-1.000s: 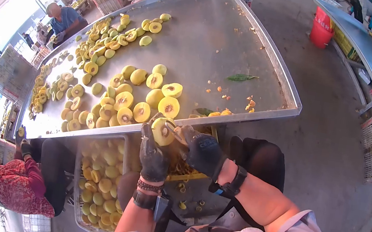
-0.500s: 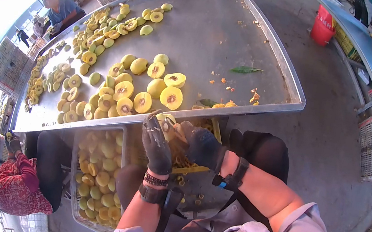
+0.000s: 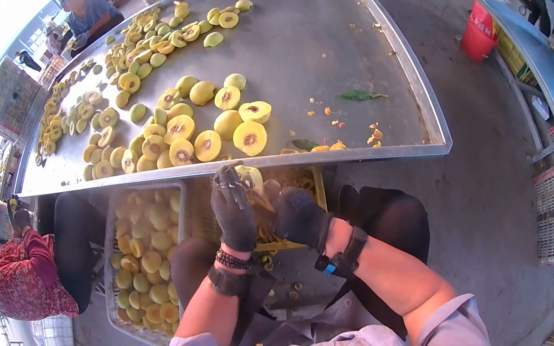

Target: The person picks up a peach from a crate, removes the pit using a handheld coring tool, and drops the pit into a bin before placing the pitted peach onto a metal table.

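I've got the metal bench (image 3: 297, 52) taking up most of my feed. Below its near edge I see a pale crate (image 3: 181, 212) loaded with fruit and, further right, a yellow crate (image 3: 322, 189). By the middle of that edge, the gloved left hand (image 3: 234, 208) grasps a cut fruit (image 3: 249, 175). The right hand (image 3: 300, 217) is bent in close beside it; what its fingers grip I can't tell from here. Fruit halves (image 3: 180, 127) crowd the bench's near and left edges. A green leaf (image 3: 362, 95) lies toward the right edge, with orange scraps (image 3: 329, 147) short of the near right corner.
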A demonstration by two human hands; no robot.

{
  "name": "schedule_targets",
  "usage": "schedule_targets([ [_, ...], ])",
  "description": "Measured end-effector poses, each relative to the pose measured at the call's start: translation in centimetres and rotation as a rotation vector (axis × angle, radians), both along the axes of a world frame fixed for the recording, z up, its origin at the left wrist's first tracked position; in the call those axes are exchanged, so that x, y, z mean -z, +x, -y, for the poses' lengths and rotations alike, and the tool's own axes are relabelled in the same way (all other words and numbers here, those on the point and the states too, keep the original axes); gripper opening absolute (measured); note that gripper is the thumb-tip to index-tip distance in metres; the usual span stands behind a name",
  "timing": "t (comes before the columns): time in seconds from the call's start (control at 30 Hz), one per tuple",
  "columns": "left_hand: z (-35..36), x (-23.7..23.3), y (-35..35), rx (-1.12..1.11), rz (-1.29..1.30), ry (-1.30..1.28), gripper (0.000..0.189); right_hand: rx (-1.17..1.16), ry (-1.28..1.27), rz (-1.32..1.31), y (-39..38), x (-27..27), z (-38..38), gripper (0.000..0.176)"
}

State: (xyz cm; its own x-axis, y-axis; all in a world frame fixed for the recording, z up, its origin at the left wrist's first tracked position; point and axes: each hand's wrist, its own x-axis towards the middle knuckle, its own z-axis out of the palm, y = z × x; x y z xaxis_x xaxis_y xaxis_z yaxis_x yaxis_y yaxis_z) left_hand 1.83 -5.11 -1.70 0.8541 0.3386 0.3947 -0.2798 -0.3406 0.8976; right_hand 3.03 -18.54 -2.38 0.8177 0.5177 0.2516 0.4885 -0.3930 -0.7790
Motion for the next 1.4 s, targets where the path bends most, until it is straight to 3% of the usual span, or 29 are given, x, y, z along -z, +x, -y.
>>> schedule_targets([
  [0.13, -1.2, 1.9, 1.5, 0.097, -0.070, -0.113, 0.033, -0.015, 0.089, -0.070, 0.2, -0.3, 0.5, 0.034],
  [0.27, -0.1, -0.1, 0.6, 0.135, -0.071, -0.258, 0.032, -0.090, 0.236, -0.139, 0.4, -0.9, 0.9, 0.032],
  [0.37, 0.2, -0.1, -0.2, -0.060, 0.097, 0.210, 0.030, -0.145, 0.284, -0.197, 0.2, -1.1, 0.9, 0.032],
  [0.47, -0.7, -1.1, -0.4, 0.036, -0.131, 0.080, 0.029, -0.190, 0.311, -0.237, 0.0, -1.3, 0.7, 0.031],
  [0.53, -2.0, 1.3, 0.5, 0.055, -0.057, 0.132, 0.028, -0.240, 0.382, -0.245, 0.5, -0.3, 0.5, 0.031],
  [0.67, -2.2, 2.0, 0.5, -0.062, 0.170, 0.605, 0.028, -0.157, 0.111, -0.187, 0.3, -0.4, 0.2, 0.032],
  [0.73, -2.7, 2.5, 0.2, -0.078, 0.103, 0.700, 0.029, -0.069, -0.103, -0.060, -0.3, 0.5, -0.5, 0.033],
  [0.77, -1.7, 0.4, -0.2, -0.049, -0.018, 0.356, 0.029, -0.089, 0.048, 0.002, -0.5, 0.5, -0.7, 0.034],
  [0.8, -0.7, -1.3, -0.5, -0.009, -0.144, 0.014, 0.030, -0.109, 0.132, -0.104, -0.8, -0.7, -0.4, 0.033],
  [0.87, -1.4, 0.0, 0.0, -0.075, -0.097, 0.183, 0.029, -0.142, 0.229, -0.224, -1.0, -1.8, -0.2, 0.033],
  [0.9, -1.1, -0.4, -0.2, 0.005, -0.092, -0.077, 0.028, -0.160, 0.241, -0.247, -1.0, -1.2, -0.4, 0.033],
  [1.03, -1.8, -0.4, -0.4, 0.142, -0.159, -0.151, 0.032, -0.221, 0.377, -0.517, -0.9, 0.5, -0.6, 0.034],
  [1.2, -1.6, 0.9, 0.0, 0.094, -0.131, -0.130, 0.033, -0.056, -0.081, -0.301, -1.4, -1.7, 0.0, 0.037],
  [1.23, -1.0, 0.9, -0.2, 0.039, 0.005, -0.024, 0.031, -0.005, -0.201, -0.269, -1.7, -1.7, -0.1, 0.038],
  [1.33, -1.1, -0.6, -1.0, 0.089, -0.121, -0.104, 0.030, -0.087, 0.023, -0.196, -1.8, -1.2, 0.0, 0.033],
  [1.4, -0.6, -1.1, -1.1, 0.081, -0.148, -0.127, 0.028, -0.178, 0.191, -0.340, -1.6, 0.3, -0.2, 0.027],
])
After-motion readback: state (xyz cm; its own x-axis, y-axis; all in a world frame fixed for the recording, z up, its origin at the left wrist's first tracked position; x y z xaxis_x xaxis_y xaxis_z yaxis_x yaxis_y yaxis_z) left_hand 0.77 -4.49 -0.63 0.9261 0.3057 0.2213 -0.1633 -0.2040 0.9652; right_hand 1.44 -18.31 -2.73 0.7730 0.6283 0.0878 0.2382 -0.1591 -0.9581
